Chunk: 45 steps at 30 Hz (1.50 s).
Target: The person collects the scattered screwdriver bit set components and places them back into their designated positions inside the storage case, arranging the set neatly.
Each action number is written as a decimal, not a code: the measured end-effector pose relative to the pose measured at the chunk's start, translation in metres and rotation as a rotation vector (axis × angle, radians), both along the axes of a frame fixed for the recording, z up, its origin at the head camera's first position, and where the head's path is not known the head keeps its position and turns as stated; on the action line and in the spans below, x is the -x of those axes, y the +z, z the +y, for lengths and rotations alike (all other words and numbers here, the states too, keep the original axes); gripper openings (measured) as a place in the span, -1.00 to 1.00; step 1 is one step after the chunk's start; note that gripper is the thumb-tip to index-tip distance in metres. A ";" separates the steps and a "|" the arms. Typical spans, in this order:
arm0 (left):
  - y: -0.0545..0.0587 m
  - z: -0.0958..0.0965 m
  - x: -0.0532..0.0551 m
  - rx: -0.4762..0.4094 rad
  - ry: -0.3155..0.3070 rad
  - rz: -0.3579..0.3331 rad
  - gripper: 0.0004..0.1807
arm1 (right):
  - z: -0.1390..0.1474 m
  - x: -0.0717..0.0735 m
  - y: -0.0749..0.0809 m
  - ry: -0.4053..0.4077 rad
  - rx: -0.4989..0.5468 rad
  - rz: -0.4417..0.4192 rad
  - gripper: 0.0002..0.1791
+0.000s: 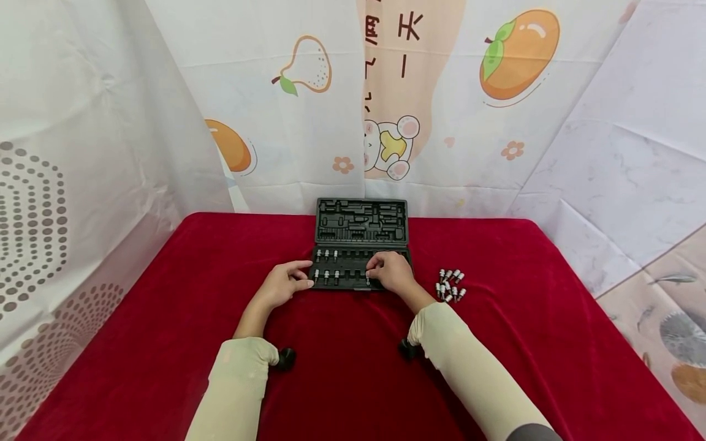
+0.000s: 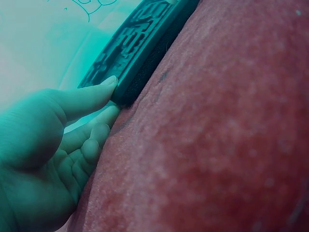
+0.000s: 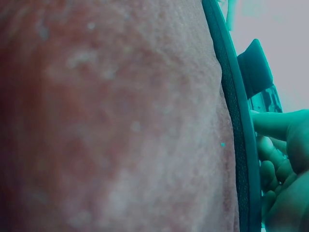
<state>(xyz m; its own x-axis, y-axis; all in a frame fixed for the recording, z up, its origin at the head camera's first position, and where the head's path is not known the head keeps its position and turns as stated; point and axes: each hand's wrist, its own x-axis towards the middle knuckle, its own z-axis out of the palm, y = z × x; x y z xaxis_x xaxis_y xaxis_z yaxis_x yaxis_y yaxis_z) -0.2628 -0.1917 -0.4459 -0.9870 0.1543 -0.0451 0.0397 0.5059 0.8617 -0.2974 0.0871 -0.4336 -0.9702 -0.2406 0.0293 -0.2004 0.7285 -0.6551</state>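
A black socket case [image 1: 361, 269] lies opened on the red cloth, its moulded lid [image 1: 361, 222] standing up at the back. My left hand [image 1: 280, 283] touches the case's left edge, thumb at the front corner; in the left wrist view its thumb [image 2: 91, 98] lies straight against that corner. Over the right half of the tray, my right hand [image 1: 393, 271] pinches a small silver bit socket [image 1: 368, 280] at the front row. Several bit sockets [image 1: 326, 275] sit upright in the left slots of both rows. In the right wrist view the fingers hide the held piece.
A loose cluster of silver bit sockets [image 1: 450, 285] lies on the red cloth [image 1: 353, 367] to the right of the case. A printed white curtain [image 1: 309, 141] hangs right behind the table.
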 end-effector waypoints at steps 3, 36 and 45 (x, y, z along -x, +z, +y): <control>-0.001 0.000 0.000 0.006 0.001 0.003 -0.45 | 0.000 0.000 0.000 -0.016 0.006 -0.011 -0.88; 0.002 0.001 -0.001 0.005 0.018 -0.018 -0.44 | 0.040 0.002 0.004 -0.009 0.061 0.050 -0.92; 0.002 0.002 -0.002 0.003 0.013 -0.013 -0.44 | 0.054 0.003 0.008 -0.030 0.055 0.033 -0.93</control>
<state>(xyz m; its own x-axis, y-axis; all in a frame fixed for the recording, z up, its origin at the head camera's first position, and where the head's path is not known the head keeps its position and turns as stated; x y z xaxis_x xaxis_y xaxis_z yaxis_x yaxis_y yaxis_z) -0.2603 -0.1900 -0.4435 -0.9882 0.1415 -0.0584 0.0220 0.5086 0.8607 -0.3003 0.1409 -0.4253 -0.9753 -0.2082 0.0737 -0.2010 0.6979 -0.6874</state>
